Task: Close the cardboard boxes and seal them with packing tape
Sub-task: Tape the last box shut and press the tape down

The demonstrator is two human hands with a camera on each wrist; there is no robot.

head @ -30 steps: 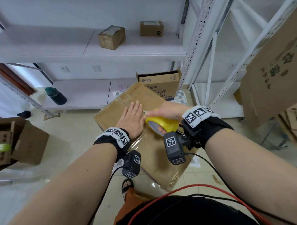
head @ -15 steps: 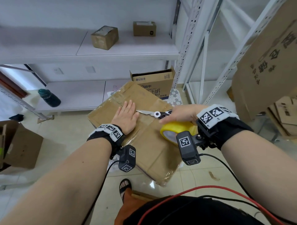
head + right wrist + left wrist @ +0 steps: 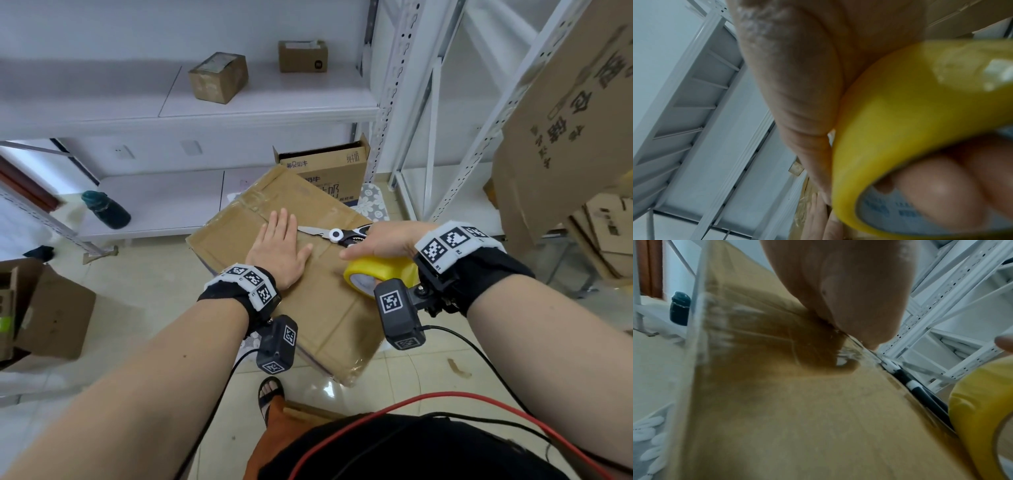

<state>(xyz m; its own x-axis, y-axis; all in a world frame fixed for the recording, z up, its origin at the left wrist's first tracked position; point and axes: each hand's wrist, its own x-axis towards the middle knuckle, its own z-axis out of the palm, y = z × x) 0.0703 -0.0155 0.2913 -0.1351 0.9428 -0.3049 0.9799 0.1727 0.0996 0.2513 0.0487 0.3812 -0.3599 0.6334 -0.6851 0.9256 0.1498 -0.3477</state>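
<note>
A closed brown cardboard box (image 3: 329,308) with clear tape along its seam stands in front of me. My left hand (image 3: 279,246) lies flat on its top, fingers straight, seen from the left wrist as a palm (image 3: 838,288) pressing on the cardboard (image 3: 797,418). My right hand (image 3: 387,240) holds a yellow packing tape roll (image 3: 380,270) at the box's right edge, thumb on top. The right wrist view shows fingers inside the roll (image 3: 910,105). Scissors (image 3: 329,234) lie on the box, blades towards my left hand. Their handles are under my right fingers; whether they are gripped is hidden.
Behind stands an open printed carton (image 3: 329,171). White metal shelving (image 3: 387,102) carries two small boxes (image 3: 219,77) (image 3: 303,56) and a dark bottle (image 3: 106,209). Another open box (image 3: 48,308) sits on the floor at left. Flattened cardboard (image 3: 575,120) leans at right. My sandalled foot (image 3: 270,394) is below the box.
My right hand has moved the tape roll rightwards, away from my left hand, to the box's right edge. The scissors now show on the box. My left hand stays flat.
</note>
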